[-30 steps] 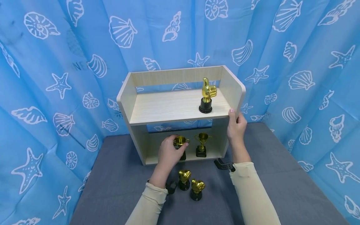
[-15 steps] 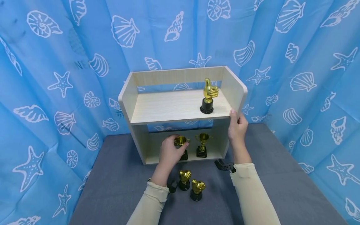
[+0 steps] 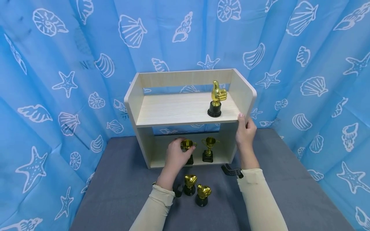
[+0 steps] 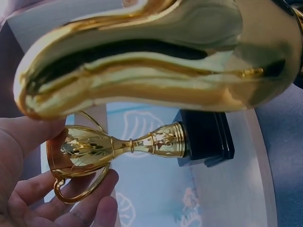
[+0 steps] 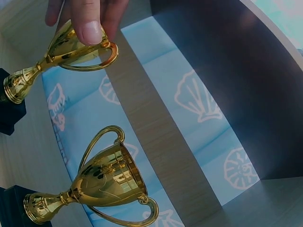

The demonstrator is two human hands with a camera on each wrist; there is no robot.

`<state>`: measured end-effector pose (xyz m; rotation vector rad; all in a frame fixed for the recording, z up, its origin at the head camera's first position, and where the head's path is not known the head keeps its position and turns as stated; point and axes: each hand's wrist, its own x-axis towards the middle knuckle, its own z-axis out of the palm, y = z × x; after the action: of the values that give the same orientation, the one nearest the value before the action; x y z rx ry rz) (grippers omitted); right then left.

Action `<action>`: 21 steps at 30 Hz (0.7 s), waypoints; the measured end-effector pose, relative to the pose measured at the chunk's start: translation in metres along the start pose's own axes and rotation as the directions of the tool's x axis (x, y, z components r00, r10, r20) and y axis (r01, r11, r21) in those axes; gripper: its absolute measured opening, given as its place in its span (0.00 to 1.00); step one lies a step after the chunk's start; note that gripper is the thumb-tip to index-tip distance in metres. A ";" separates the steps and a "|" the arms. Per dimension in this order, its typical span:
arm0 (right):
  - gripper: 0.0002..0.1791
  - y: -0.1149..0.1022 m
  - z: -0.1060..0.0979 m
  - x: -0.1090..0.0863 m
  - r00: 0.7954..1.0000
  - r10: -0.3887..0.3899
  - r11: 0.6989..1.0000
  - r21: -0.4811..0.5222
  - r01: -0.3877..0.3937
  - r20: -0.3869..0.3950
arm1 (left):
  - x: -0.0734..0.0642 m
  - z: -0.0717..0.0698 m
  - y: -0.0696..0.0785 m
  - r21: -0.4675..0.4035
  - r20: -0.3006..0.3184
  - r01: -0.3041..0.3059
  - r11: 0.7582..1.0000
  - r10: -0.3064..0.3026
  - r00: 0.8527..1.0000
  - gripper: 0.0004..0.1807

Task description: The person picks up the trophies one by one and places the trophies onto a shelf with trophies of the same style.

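My left hand (image 3: 178,153) grips a gold trophy cup (image 4: 90,149) by its bowl, thumb on one side and fingers round the other. The cup's black base (image 4: 208,137) is at the lower shelf board. To its right on that board stands a second gold trophy cup (image 3: 208,146) with two handles, seen close in the right wrist view. My right hand (image 3: 245,133) holds the front edge of the shelf's right side panel, thumb at the upper board. Above, a gold thumbs-up trophy (image 3: 217,98) stands upright on the upper board of the wooden shelf (image 3: 173,107).
Two more thumbs-up trophies, a left one (image 3: 190,184) and a right one (image 3: 202,194), stand on the grey tabletop (image 3: 115,199) in front of the shelf, near my left forearm. A blue shell-print curtain (image 3: 86,57) hangs close behind and at both sides.
The whole head view shifts slightly to the right and down. Both hands keep their holds, and the trophies stay where they are on the shelf and table.
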<state>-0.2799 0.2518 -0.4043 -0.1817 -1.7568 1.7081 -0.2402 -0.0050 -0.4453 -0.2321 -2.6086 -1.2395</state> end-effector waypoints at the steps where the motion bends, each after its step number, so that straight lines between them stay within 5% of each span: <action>1: 0.28 0.000 0.000 0.000 1.000 -0.003 1.000 0.002 0.003 0.001 | 0.000 0.000 0.001 -0.003 0.001 0.002 1.000 -0.002 1.000 0.27; 21: 0.28 0.000 -0.002 0.001 1.000 0.010 1.000 0.005 -0.010 0.010 | 0.005 0.010 0.003 0.024 0.053 0.071 0.997 -0.072 0.996 0.31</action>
<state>-0.2797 0.2543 -0.4045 -0.1811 -1.7615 1.7229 -0.2461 0.0050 -0.4482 -0.1714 -2.6971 -1.2433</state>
